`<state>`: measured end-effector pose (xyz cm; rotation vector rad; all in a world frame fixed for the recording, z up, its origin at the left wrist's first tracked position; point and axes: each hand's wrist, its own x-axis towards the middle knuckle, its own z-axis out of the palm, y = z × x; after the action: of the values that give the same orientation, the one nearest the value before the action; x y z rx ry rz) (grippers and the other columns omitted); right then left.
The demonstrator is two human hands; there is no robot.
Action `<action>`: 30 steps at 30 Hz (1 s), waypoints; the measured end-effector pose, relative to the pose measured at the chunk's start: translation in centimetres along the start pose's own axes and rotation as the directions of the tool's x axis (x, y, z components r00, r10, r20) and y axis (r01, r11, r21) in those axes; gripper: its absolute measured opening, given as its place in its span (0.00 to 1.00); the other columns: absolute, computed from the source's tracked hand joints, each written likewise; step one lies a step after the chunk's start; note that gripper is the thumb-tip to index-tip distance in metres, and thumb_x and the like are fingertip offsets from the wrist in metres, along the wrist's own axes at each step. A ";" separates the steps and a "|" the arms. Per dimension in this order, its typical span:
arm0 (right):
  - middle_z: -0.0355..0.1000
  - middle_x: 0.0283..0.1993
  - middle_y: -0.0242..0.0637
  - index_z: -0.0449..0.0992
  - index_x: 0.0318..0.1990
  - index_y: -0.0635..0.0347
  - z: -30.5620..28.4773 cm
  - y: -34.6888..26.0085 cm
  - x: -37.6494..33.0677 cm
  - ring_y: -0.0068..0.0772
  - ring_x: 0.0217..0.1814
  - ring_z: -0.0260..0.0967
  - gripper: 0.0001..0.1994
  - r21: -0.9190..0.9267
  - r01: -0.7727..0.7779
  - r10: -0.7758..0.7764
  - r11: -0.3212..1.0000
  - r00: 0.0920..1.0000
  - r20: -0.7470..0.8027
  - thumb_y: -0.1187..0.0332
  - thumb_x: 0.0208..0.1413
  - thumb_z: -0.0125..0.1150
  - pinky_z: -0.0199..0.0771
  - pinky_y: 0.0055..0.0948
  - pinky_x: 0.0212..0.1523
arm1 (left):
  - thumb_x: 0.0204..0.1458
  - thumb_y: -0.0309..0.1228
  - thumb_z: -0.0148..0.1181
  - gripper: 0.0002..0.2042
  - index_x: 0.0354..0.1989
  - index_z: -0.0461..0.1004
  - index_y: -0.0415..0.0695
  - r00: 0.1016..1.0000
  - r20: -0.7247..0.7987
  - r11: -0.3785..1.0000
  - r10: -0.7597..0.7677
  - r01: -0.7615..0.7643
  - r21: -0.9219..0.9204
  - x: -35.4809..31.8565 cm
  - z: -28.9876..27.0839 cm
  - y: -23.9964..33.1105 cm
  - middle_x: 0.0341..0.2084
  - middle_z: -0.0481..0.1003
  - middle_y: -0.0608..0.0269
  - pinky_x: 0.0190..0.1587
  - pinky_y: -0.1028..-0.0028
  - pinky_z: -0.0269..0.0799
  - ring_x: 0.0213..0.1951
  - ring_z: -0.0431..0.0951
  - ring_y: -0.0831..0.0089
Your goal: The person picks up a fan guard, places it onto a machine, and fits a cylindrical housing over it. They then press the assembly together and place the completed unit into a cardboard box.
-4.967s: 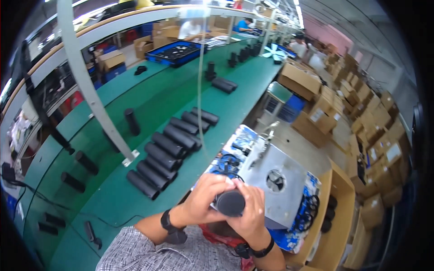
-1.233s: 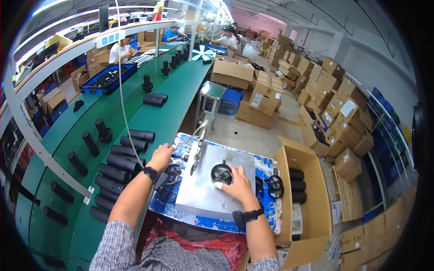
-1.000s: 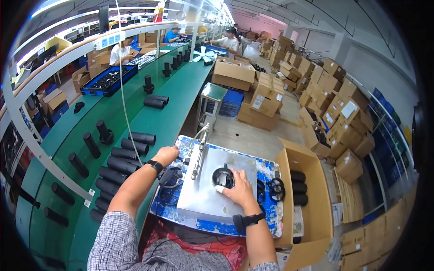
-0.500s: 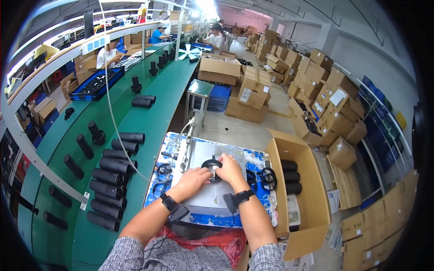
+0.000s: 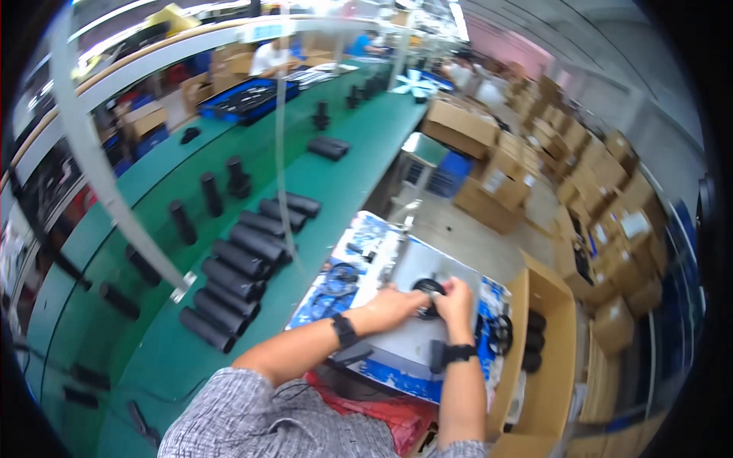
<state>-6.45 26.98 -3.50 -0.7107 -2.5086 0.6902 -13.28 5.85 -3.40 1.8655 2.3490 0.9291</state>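
On the grey metal plate [image 5: 416, 343] of the small work stand, a black ring-shaped part [image 5: 427, 286] lies between my hands. My left hand [image 5: 393, 307] has its fingers closed on the ring's left side. From the right, my right hand [image 5: 456, 300] pinches the same ring near its rim. Motion blur and the fingers hide its finer details. Further black ring parts rest to the right of the plate [image 5: 501, 334] and on the blue-and-white stand top to its left [image 5: 341, 278].
Left of the stand runs a green bench [image 5: 343, 179] with a row of black tubes [image 5: 237, 267] and several upright ones. An open cardboard box [image 5: 561, 343] holding black cylinders stands at right. A pale cord [image 5: 281, 137] hangs across the bench. People work farther off.
The whole view has turned left, so bench, stand and hands appear farther right. Both hands still hold the ring on the plate.
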 end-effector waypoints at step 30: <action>0.73 0.45 0.34 0.78 0.46 0.65 -4.7 -4.1 -15.7 0.22 0.41 0.72 0.08 0.568 0.115 -0.030 0.815 0.987 -0.156 0.81 0.59 0.66 0.75 0.21 0.45 | 0.43 0.35 0.83 0.27 0.51 0.80 0.39 0.586 -0.782 0.835 -0.212 0.524 0.166 -12.7 -32.2 -8.9 0.42 0.74 0.54 0.48 0.63 0.77 0.44 0.78 0.55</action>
<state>6.63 16.49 -1.80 -0.4135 -2.0127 1.2493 -28.83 -20.73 14.77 0.9862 3.4420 1.4513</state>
